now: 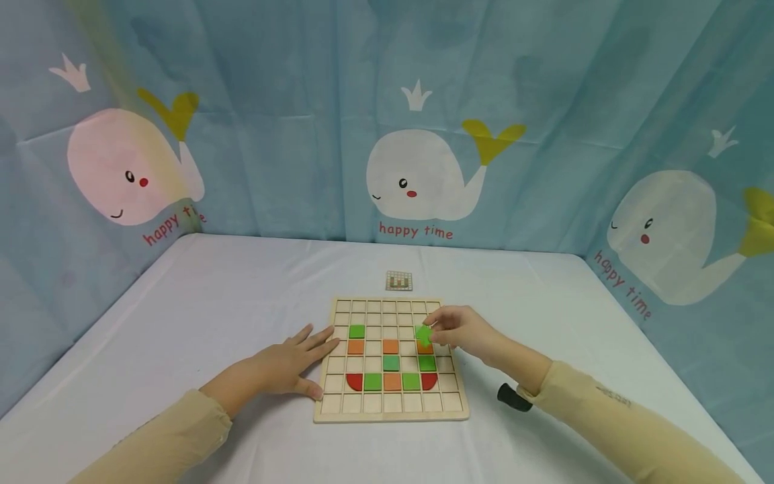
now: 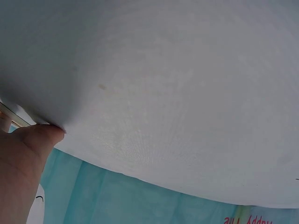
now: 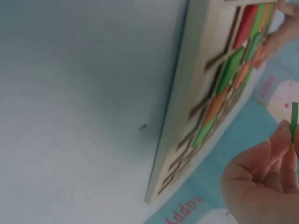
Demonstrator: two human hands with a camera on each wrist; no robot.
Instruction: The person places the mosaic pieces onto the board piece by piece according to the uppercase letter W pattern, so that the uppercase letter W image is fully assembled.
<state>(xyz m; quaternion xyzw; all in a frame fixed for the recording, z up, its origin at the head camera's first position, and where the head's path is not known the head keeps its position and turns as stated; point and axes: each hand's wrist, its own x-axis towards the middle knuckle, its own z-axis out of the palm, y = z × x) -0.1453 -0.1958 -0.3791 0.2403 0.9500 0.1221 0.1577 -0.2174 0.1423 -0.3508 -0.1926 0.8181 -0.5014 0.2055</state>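
A wooden grid board lies on the white table, with coloured tiles in some of its squares. My right hand pinches a thin green tile between thumb and fingertips, over the right side of the board. Below that tile in the head view, an orange tile and a green tile sit in one column. My left hand lies with fingers spread at the board's left edge, thumb at the near corner. A red quarter-round tile and another red tile end the lowest filled row.
Behind the board lies a small card printed with a grid pattern. A black object is on the table beside the right sleeve. A blue curtain with whale prints surrounds the table's back and sides.
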